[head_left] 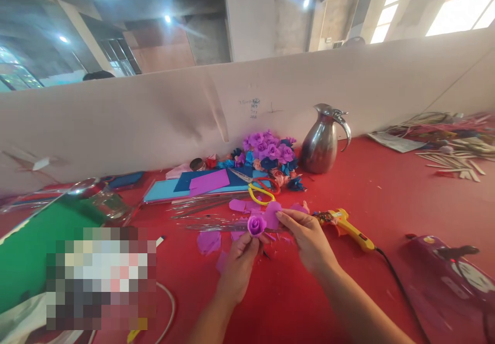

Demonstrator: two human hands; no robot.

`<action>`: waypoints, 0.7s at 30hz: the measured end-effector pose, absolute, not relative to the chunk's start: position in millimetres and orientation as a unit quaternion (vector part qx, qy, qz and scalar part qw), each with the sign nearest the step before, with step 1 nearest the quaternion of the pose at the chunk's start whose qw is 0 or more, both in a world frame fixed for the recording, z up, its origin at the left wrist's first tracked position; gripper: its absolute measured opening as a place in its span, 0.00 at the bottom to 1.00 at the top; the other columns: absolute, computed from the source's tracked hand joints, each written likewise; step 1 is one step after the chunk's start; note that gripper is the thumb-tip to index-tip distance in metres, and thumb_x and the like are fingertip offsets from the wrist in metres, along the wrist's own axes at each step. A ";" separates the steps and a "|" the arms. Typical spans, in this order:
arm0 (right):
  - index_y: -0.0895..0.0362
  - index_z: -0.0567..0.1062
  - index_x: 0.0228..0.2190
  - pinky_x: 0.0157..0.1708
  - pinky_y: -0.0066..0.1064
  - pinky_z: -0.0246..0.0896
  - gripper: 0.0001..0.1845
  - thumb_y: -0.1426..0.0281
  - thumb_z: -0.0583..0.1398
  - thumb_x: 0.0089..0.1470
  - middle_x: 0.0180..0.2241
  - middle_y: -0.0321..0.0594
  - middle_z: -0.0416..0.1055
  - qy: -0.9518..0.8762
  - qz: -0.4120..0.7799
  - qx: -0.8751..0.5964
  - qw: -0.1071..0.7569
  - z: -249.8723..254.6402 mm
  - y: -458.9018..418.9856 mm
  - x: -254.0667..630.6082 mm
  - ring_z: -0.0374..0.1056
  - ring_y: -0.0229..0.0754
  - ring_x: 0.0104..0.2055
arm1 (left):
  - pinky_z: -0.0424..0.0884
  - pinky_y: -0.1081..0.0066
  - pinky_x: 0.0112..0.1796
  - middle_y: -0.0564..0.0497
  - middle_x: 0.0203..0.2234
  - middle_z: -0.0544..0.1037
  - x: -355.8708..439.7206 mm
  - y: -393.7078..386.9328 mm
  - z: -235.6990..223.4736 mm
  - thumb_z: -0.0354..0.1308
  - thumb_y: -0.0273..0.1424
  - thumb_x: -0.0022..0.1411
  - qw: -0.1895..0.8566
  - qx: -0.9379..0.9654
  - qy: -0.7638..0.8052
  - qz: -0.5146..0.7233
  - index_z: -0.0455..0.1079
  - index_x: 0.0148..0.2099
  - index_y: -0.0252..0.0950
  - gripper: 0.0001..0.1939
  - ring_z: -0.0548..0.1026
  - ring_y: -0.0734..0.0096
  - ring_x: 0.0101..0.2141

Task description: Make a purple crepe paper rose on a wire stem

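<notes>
My left hand (237,266) pinches the base of a small purple foam rose (256,225) and holds it upright over the red table (348,282). My right hand (307,238) is closed on a purple petal piece (272,214) pressed against the rose's right side. Loose purple foam scraps (209,241) lie on the table just beyond and left of my hands.
A yellow glue gun (350,226) with a black cord lies right of my right hand. Red and yellow scissors (262,186), foam sheets (209,182), a heap of finished flowers (270,152) and a steel jug (323,140) stand behind. Wooden sticks (456,161) lie far right.
</notes>
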State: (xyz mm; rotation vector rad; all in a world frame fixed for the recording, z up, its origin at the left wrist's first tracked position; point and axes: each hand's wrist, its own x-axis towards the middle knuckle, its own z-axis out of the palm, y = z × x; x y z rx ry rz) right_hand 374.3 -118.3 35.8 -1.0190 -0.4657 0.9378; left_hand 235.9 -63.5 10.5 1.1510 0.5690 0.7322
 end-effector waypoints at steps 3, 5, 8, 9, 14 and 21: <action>0.55 0.83 0.30 0.34 0.30 0.64 0.12 0.63 0.68 0.40 0.24 0.37 0.77 -0.214 0.419 -0.471 0.746 36.0 -118.2 370.8 0.68 0.37 0.26 | 0.64 0.74 0.38 0.52 0.27 0.70 236.7 -63.9 14.3 0.61 0.39 0.55 0.782 0.456 0.255 0.341 0.73 0.29 0.36 0.11 0.65 0.74 0.32; 0.55 0.83 0.29 0.32 0.29 0.63 0.12 0.63 0.68 0.40 0.23 0.37 0.76 -0.212 0.413 -0.480 0.745 36.6 -118.2 369.2 0.67 0.37 0.26 | 0.65 0.75 0.39 0.53 0.27 0.69 236.4 -63.2 15.4 0.63 0.38 0.54 0.805 0.411 0.260 0.339 0.73 0.28 0.35 0.10 0.66 0.75 0.32; 0.56 0.83 0.30 0.31 0.29 0.62 0.13 0.62 0.68 0.41 0.23 0.37 0.76 -0.221 0.410 -0.485 0.741 37.0 -118.6 367.6 0.66 0.37 0.26 | 0.67 0.75 0.38 0.53 0.25 0.69 235.8 -62.2 15.5 0.64 0.37 0.53 0.822 0.375 0.268 0.336 0.73 0.29 0.35 0.10 0.66 0.76 0.31; 0.57 0.82 0.31 0.31 0.29 0.61 0.14 0.62 0.67 0.42 0.23 0.37 0.76 -0.225 0.409 -0.487 0.738 37.0 -118.8 367.1 0.65 0.37 0.26 | 0.67 0.75 0.38 0.53 0.25 0.69 235.8 -62.0 15.5 0.64 0.37 0.53 0.823 0.374 0.269 0.333 0.73 0.28 0.35 0.10 0.66 0.76 0.30; 0.58 0.82 0.33 0.29 0.28 0.58 0.15 0.61 0.65 0.45 0.24 0.38 0.75 -0.248 0.394 -0.509 0.724 35.8 -119.9 364.1 0.63 0.36 0.26 | 0.67 0.75 0.38 0.53 0.24 0.70 237.2 -62.1 14.9 0.64 0.37 0.53 0.821 0.387 0.266 0.323 0.73 0.26 0.34 0.11 0.67 0.76 0.30; 0.58 0.82 0.31 0.29 0.28 0.58 0.13 0.62 0.64 0.47 0.23 0.36 0.75 -0.266 0.366 -0.509 0.732 37.8 -120.0 358.8 0.63 0.36 0.26 | 0.66 0.76 0.37 0.53 0.25 0.73 239.0 -62.2 8.7 0.68 0.35 0.49 0.820 0.368 0.292 0.328 0.74 0.27 0.34 0.09 0.68 0.76 0.31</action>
